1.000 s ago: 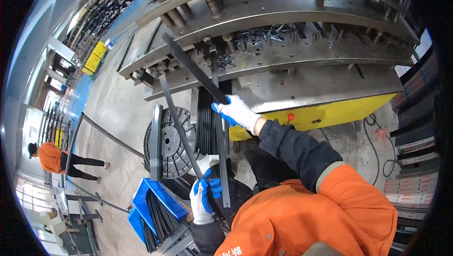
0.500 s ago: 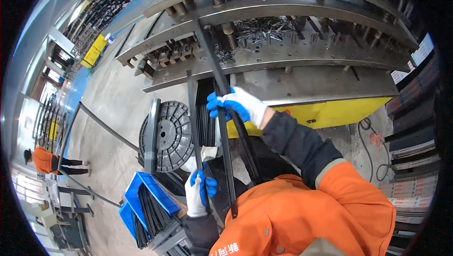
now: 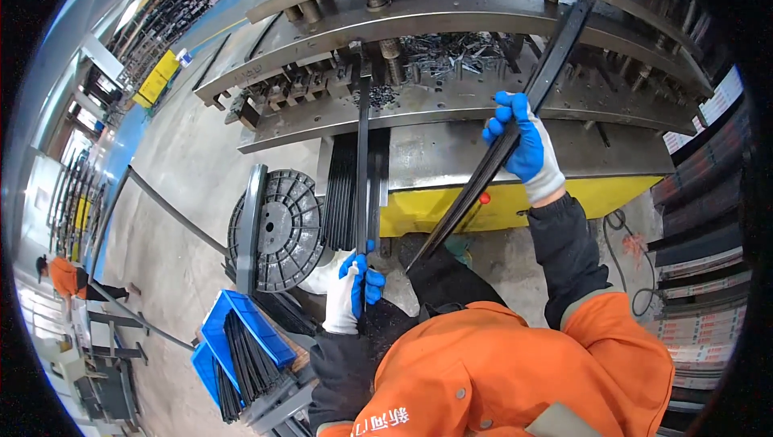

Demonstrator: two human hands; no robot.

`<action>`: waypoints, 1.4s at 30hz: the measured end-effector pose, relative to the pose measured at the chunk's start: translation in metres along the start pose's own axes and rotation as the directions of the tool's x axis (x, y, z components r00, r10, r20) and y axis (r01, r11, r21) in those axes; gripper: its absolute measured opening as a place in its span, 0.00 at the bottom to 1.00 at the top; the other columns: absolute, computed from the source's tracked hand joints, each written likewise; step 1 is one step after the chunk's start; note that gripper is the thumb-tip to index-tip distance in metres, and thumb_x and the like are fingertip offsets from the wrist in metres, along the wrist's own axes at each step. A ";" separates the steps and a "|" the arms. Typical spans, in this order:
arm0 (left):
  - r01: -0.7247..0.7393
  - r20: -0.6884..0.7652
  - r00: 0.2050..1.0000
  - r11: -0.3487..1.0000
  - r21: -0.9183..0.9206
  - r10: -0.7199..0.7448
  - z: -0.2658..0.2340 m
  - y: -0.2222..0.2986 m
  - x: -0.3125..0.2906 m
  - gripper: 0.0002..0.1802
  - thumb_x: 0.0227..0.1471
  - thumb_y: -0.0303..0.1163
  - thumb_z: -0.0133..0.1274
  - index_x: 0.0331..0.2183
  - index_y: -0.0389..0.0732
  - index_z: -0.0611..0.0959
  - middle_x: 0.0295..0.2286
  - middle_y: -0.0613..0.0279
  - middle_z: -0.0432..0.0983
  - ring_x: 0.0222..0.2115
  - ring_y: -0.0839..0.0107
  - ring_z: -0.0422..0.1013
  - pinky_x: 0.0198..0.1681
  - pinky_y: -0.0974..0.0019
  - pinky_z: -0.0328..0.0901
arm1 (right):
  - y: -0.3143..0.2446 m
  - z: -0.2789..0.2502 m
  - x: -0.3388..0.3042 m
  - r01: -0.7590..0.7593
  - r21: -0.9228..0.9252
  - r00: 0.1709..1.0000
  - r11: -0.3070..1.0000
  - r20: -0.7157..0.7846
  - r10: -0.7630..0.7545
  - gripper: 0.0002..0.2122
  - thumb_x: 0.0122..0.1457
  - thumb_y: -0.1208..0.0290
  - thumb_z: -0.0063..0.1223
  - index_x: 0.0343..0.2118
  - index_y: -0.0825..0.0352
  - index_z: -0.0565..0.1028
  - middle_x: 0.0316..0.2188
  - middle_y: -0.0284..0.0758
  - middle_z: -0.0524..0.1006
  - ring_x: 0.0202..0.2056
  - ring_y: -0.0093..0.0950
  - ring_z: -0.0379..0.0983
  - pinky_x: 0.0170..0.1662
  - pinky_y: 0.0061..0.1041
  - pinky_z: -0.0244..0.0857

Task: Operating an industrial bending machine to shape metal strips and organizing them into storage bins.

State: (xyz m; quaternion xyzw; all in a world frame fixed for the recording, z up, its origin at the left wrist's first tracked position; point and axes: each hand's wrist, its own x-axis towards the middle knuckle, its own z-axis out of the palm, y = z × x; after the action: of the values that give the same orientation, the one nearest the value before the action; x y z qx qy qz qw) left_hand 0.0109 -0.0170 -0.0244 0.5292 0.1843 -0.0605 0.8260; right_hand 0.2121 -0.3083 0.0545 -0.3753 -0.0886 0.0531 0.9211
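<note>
My left hand (image 3: pixel 346 300), in a white glove with blue fingers, is closed around the near end of a long narrow black metal strip (image 3: pixel 363 163). The strip's far end reaches between the plates of a steel press (image 3: pixel 314 117). Off to the right, my right hand (image 3: pixel 527 151), gloved the same way, grips long black metal bars (image 3: pixel 555 54) held at a slant. Their upper end crosses the press plates and their lower end comes down by my legs. How many bars it holds, I cannot tell. A stack of black strips (image 3: pixel 342 195) lies beside the left-hand strip.
A black spoked reel (image 3: pixel 278 231) stands left of the stack, with a grey metal profile (image 3: pixel 251 227) against it. Blue bins (image 3: pixel 270 332) hold more black strips. Metal scraps (image 3: pixel 459 54) litter the press. Another person (image 3: pixel 68 278) is at far left. Stacked material (image 3: pixel 700 268) lines the right side.
My right hand has swung its bars to the right, away from the left-hand strip. My left hand has moved up and slightly right, and its strip now reaches in between the press plates.
</note>
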 end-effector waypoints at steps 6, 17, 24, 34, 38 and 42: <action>0.006 0.002 1.000 0.999 -0.053 -0.005 0.007 -0.040 0.026 0.21 0.55 0.38 0.45 0.48 0.37 0.70 0.19 0.58 0.73 0.10 0.76 0.62 0.11 0.78 0.55 | 0.009 -0.014 0.003 0.023 0.059 0.997 0.998 -0.072 -0.019 0.14 0.59 0.60 0.47 0.43 0.63 0.71 0.25 0.25 0.71 0.26 0.19 0.68 0.32 0.23 0.68; 0.050 -0.110 0.993 0.989 0.137 -0.035 -0.015 0.002 0.015 0.19 0.54 0.38 0.48 0.43 0.34 0.73 0.20 0.57 0.75 0.10 0.76 0.62 0.12 0.78 0.56 | 0.013 0.000 -0.013 0.011 0.006 0.995 1.000 -0.099 -0.011 0.14 0.60 0.60 0.46 0.43 0.64 0.71 0.27 0.26 0.72 0.26 0.19 0.68 0.33 0.23 0.68; 0.029 -0.090 0.996 0.990 0.139 -0.016 0.068 0.064 -0.001 0.17 0.54 0.35 0.46 0.42 0.33 0.72 0.20 0.55 0.75 0.11 0.72 0.67 0.14 0.76 0.62 | 0.022 0.002 -0.020 0.012 0.050 0.987 0.999 -0.163 -0.004 0.14 0.60 0.60 0.46 0.44 0.63 0.71 0.28 0.27 0.72 0.26 0.20 0.68 0.33 0.24 0.68; -0.018 0.071 0.997 0.997 0.079 0.013 0.039 0.061 0.004 0.22 0.53 0.37 0.50 0.44 0.30 0.71 0.25 0.51 0.75 0.17 0.70 0.71 0.21 0.73 0.68 | 0.080 0.010 -0.057 -0.312 0.213 0.944 0.926 -0.043 0.328 0.15 0.59 0.62 0.47 0.47 0.62 0.69 0.37 0.31 0.74 0.32 0.25 0.73 0.36 0.27 0.70; -0.172 0.004 0.985 0.977 0.126 0.172 0.043 0.048 0.005 0.24 0.52 0.39 0.51 0.45 0.31 0.72 0.33 0.52 0.75 0.26 0.71 0.73 0.29 0.75 0.68 | 0.119 0.015 -0.063 -0.465 0.347 0.883 0.815 0.112 0.456 0.15 0.59 0.63 0.47 0.47 0.62 0.69 0.39 0.31 0.74 0.33 0.25 0.73 0.36 0.27 0.70; -0.106 0.099 0.992 0.951 0.292 0.080 0.016 0.041 -0.028 0.26 0.52 0.39 0.51 0.48 0.32 0.70 0.37 0.53 0.74 0.33 0.72 0.72 0.35 0.75 0.66 | 0.147 0.040 -0.066 -0.517 0.364 0.852 0.775 0.130 0.507 0.15 0.59 0.62 0.47 0.47 0.63 0.69 0.38 0.31 0.74 0.33 0.25 0.73 0.35 0.28 0.70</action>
State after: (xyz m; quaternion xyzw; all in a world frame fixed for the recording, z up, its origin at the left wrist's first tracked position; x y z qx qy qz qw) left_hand 0.0012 -0.0164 0.0269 0.6519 0.1123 -0.0713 0.7465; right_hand 0.1353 -0.1872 -0.0285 -0.1960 0.0176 0.3224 0.9259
